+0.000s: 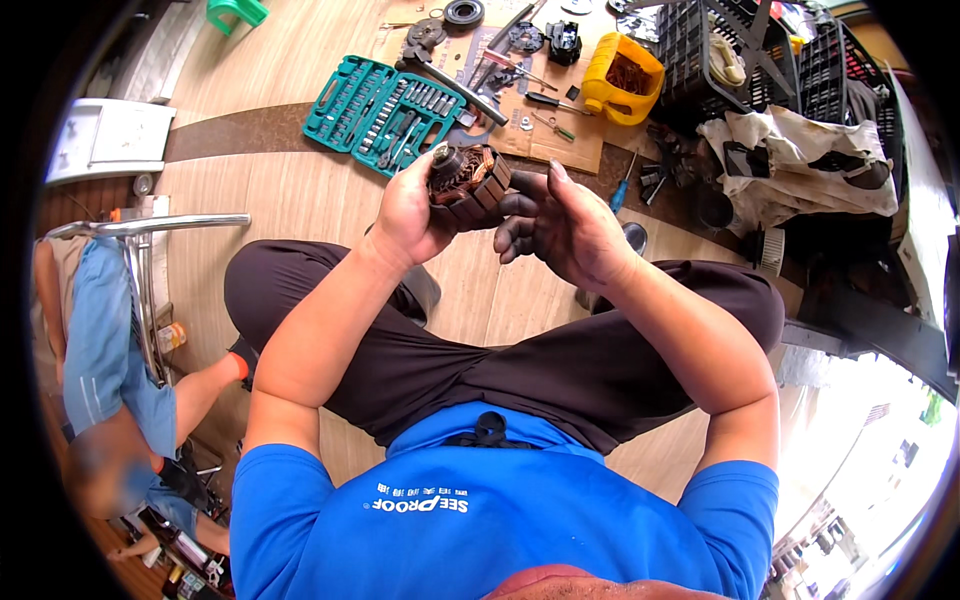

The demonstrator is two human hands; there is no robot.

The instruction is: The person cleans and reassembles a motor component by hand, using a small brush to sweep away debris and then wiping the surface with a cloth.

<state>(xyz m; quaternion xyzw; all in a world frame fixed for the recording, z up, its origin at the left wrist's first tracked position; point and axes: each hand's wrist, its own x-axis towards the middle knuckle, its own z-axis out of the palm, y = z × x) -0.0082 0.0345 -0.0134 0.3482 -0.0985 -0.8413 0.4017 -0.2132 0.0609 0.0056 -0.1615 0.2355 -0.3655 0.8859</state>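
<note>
My left hand (408, 208) grips a round motor part (474, 190) with copper windings, dark segments round its rim and a central shaft, held up between my knees. My right hand (568, 222), with blackened fingers, is open just right of it, thumb raised and fingers loosely bent; whether the fingertips touch the part I cannot tell. Beyond it lie a green socket case (335, 105) and cardboard (575, 150) with screwdrivers, bars and metal parts.
A yellow cut jug (642, 85), black crates (690, 75) and a stained cloth (800, 190) stand at upper right. A blue screwdriver (622, 190) lies near my right hand. Other people (105, 330) sit at the left beside bent metal tubing (185, 222). A green stool (230, 15) stands behind.
</note>
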